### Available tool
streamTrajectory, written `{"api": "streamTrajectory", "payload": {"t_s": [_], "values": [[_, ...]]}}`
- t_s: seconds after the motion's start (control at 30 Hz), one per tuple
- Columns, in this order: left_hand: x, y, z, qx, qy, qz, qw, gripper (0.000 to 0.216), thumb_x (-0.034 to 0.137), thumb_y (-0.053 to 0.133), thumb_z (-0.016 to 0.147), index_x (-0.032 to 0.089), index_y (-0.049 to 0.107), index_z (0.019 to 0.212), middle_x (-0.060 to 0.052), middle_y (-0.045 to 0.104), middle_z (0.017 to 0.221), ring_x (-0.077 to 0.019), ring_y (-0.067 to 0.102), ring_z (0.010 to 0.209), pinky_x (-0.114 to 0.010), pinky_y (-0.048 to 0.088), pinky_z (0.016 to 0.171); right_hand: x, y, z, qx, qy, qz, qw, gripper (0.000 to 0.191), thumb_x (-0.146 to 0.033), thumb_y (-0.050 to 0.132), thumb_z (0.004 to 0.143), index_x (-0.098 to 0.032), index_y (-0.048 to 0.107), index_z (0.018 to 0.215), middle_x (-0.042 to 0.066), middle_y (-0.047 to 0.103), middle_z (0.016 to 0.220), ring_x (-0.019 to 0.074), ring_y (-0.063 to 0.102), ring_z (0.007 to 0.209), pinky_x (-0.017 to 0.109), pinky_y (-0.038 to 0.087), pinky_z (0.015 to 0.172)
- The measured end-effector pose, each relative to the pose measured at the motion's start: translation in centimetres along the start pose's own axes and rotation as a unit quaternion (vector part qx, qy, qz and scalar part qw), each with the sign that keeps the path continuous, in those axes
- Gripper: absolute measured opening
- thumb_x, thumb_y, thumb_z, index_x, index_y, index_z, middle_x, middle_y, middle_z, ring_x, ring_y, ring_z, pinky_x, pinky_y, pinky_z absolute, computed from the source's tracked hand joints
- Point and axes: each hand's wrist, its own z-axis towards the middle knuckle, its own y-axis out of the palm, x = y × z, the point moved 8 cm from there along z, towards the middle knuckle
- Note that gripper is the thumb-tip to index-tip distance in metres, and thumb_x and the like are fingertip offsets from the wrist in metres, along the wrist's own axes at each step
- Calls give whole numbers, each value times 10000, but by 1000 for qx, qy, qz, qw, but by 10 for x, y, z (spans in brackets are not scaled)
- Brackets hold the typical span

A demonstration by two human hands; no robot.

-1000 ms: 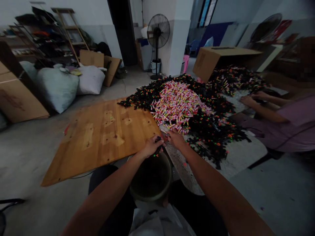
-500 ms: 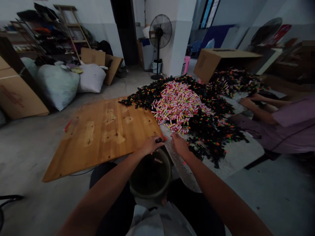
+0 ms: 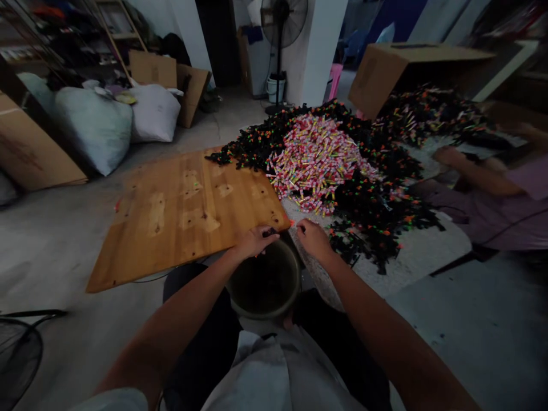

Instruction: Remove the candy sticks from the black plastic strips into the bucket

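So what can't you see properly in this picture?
In the head view:
Dark thing in the left hand: too small, partly covered by that hand.
Whether the right hand holds anything: its curl hides that.
Bucket, bottom: hidden by shadow.
Standing fan, top: cut off by upper edge.

The left hand [image 3: 253, 242] covers most of a small dark piece [image 3: 269, 232]; the shape of the piece is indeterminate. Whether the right hand [image 3: 314, 238] grips a part cannot be determined. Shadow obscures the interior of the bucket [image 3: 262, 314]. Markings on the pink-and-white tubes [image 3: 319, 160] are too small to read. The top edge truncates the pedestal fan [image 3: 280, 54]; the right edge truncates the co-worker [image 3: 505, 211].
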Motion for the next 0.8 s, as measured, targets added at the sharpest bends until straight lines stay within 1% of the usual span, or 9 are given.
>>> {"api": "streamTrajectory", "payload": {"t_s": [0.1,0.17,0.23,0.33,0.4,0.5,0.63,0.7,0.8], "values": [[-3,-5,-10,0,11,17,1000,438,552,587,908,174,707,1095,4,646,691,-107,559,494,-196,366,466,-15,14,-2,-25,-17,6,1000,240,-250,461,978,-206,688,1046,80,730,999,205,633,915,279,412,806],[-3,-14,-15,17,36,39,998,395,521,569,924,174,715,1044,-10,665,734,-130,595,595,-213,409,536,-22,16,4,-18,-26,11,999,250,-256,458,982,-211,681,1083,81,727,1018,210,630,929,282,419,820],[-4,-23,-19,33,61,59,996,352,478,545,938,172,708,997,-26,689,819,-157,627,725,-239,457,646,-17,10,16,22,5,-1,1000,277,-250,437,987,-200,672,1125,100,710,1072,224,620,972,292,426,844],[-10,-34,-21,51,70,80,993,307,446,538,934,171,654,1006,-39,683,903,-180,628,823,-282,476,755,8,-7,38,80,87,-44,992,333,-262,417,997,-173,656,1211,145,654,1179,249,605,1019,318,440,862],[-12,-37,-21,63,71,93,991,270,432,546,925,182,608,1005,-35,661,908,-182,613,829,-292,467,759,21,-12,51,72,109,-74,989,347,-302,432,1002,-183,664,1230,153,616,1242,257,610,1014,334,454,856],[-7,-34,-19,55,92,105,989,237,423,528,936,195,572,984,-17,622,864,-171,583,788,-289,440,731,31,-16,59,44,101,-113,987,329,-327,471,989,-190,684,1199,154,578,1309,262,620,1017,347,471,854],[4,-28,-17,46,117,114,985,275,455,516,960,192,595,952,-5,591,800,-151,540,720,-271,406,681,37,-26,50,64,109,-159,979,359,-322,510,967,-109,645,1222,208,580,1272,297,615,1082,351,482,854],[8,-28,-15,58,124,118,984,294,457,508,971,187,612,920,-10,593,789,-150,542,712,-267,401,672,41,-25,42,45,113,-176,977,341,-307,527,959,-107,651,1206,212,585,1264,293,628,1067,346,483,844],[19,-26,-14,63,163,123,977,307,446,500,987,180,637,916,-37,637,848,-166,588,771,-273,430,716,44,-18,30,14,84,-184,979,278,-246,517,963,-146,667,1175,182,593,1286,254,635,1068,321,470,882]]}}
